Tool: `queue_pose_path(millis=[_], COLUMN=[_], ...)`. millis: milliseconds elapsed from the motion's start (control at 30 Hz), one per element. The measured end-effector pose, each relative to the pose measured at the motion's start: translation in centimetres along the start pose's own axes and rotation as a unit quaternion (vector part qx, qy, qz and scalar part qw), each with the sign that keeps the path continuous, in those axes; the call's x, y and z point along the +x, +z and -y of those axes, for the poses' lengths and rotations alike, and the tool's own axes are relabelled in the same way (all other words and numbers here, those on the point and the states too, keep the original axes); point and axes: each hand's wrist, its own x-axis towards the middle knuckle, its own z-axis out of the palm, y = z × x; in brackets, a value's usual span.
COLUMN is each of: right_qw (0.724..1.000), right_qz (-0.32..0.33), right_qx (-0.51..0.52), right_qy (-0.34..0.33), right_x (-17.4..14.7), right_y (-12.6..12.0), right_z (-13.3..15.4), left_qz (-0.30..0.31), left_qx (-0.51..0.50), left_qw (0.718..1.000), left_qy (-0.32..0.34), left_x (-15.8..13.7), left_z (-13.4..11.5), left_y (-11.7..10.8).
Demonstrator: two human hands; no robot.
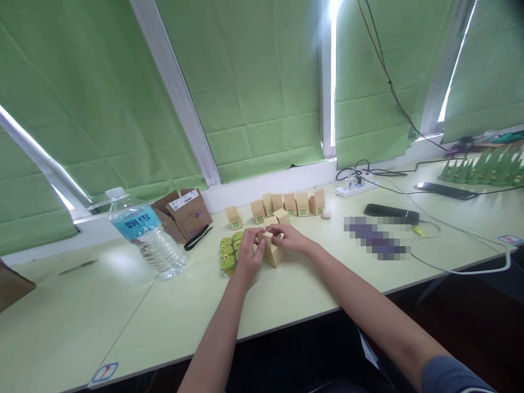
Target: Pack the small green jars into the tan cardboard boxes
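Note:
A small tan paper box (pixel 275 257) stands on the table between my two hands, its top flap raised. My left hand (pixel 248 255) grips the box's left side, thumb and fingers at the upper edge. On the opposite side, my right hand (pixel 290 238) has its bent fingers closed on the top of the same box. Just left of my left hand sits a cluster of small jars with green lids (pixel 227 263). Close behind my hands are more tan boxes (pixel 281 216), partly hidden. Farther back, a row of similar boxes with green labels (pixel 302 204) stands upright.
A large water bottle (pixel 149 234) and an opened brown carton (pixel 189 218) stand at the left. Toward the right lie a power strip (pixel 357 185), a black phone (pixel 391 213), another dark phone (pixel 446 190) and loose cables. A small pale object (pixel 326 214) lies beside the box row.

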Motion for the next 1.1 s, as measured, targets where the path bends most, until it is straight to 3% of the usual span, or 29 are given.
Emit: queue_pose_path(millis=[333, 600, 800, 1100], right_qw=[0.998, 0.992, 0.982, 0.979], right_qz=[-0.035, 0.047, 0.026, 0.044], right_qx=[0.042, 0.085, 0.113, 0.117], right_qy=[0.032, 0.086, 0.15, 0.162], right_x=[0.1, 0.2, 0.2, 0.2], right_y=[0.1, 0.5, 0.6, 0.7], right_z=[0.4, -0.7, -1.1, -1.4], left_qz=[0.001, 0.056, 0.105, 0.118], left_qx=[0.012, 0.02, 0.035, 0.026], left_qw=[1.0, 0.998, 0.993, 0.992], left_qy=[-0.004, -0.025, -0.033, -0.031], left_x=[0.2, 0.1, 0.0, 0.0], left_z=[-0.3, -1.1, -1.7, -1.5], left_y=[-0.3, -0.3, -0.2, -0.2])
